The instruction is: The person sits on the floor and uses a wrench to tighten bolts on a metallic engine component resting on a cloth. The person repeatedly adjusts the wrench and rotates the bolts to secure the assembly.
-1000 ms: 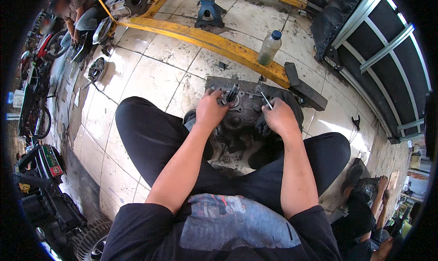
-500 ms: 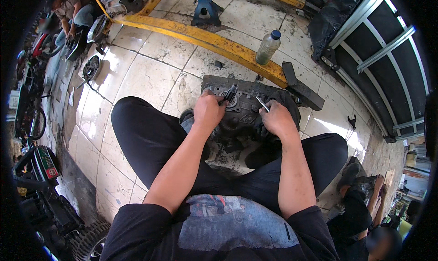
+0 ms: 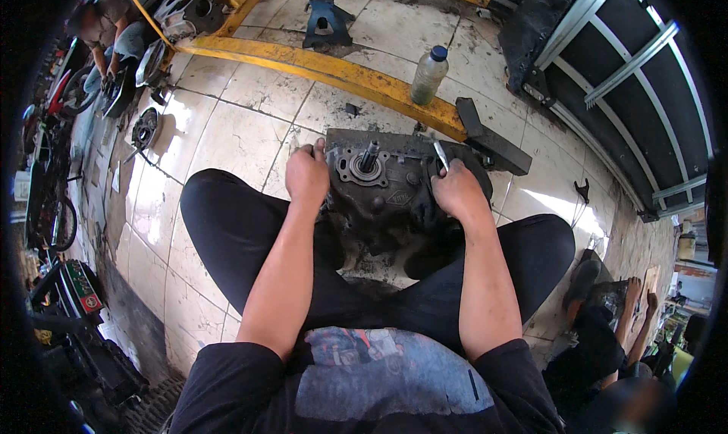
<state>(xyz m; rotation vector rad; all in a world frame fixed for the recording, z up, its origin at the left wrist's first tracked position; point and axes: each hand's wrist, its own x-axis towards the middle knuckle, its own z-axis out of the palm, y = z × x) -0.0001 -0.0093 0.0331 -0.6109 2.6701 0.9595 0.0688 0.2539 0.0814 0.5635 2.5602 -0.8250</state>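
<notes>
A dark, greasy gearbox casing [image 3: 398,195] lies between my legs. From a round bearing housing on its top, a splined shaft [image 3: 369,157] stands upright. My left hand [image 3: 307,175] is at the casing's left edge, its fingers curled over the rim and partly hidden. My right hand [image 3: 459,191] is closed around a slim silver metal tool [image 3: 440,153] over the casing's right side. The tool's upper end points up and away from me; its lower part is hidden in the hand.
Beyond the casing runs a yellow steel beam [image 3: 303,59] with a capped bottle [image 3: 430,75] standing on it. A blue jack stand [image 3: 327,17] is behind. Motorcycle parts [image 3: 80,335] line the left. Two people sit nearby, far left and lower right. A forked part [image 3: 582,191] lies right.
My left hand has moved left, off the splined shaft to the casing's edge, uncovering the shaft and bearing. The right hand still holds the silver tool, now pointing more upright.
</notes>
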